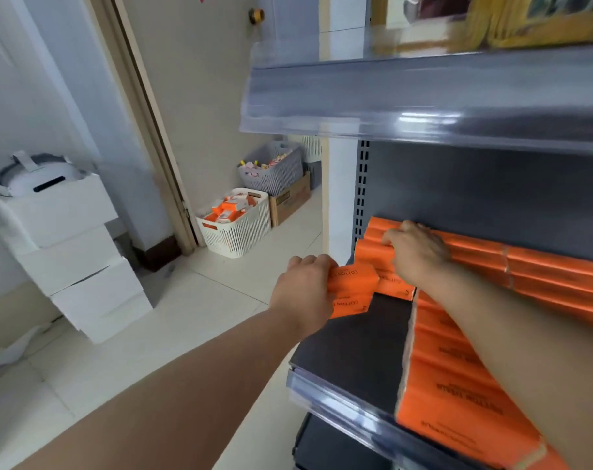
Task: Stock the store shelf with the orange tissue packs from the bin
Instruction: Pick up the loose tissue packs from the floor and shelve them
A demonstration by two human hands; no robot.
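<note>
Shelf (352, 340) of dark grey metal, viewed from above at its left end. Two orange packs (354, 283), stacked one on the other, are held at the shelf's left edge, partly over its surface. They are gripped at their near end by the left hand (302, 293), whose fingers are curled round them. The right hand (417, 252) is placed at the back left of the shelf, its fingers curled over the top left pack of the rear stack (525, 266). This stack is set against the shelf's back panel. A front row (451, 385) of packs is laid along the shelf's front edge, to the right of a bare patch. The bin (241, 235), white and slatted, is seen on the floor well to the left of the shelf, with loose packs (220, 212) in it. A grey basket (274, 174) on a carton (288, 201) is placed just behind the bin. White boxes (78, 266) are stacked farther left of the shelf.
</note>
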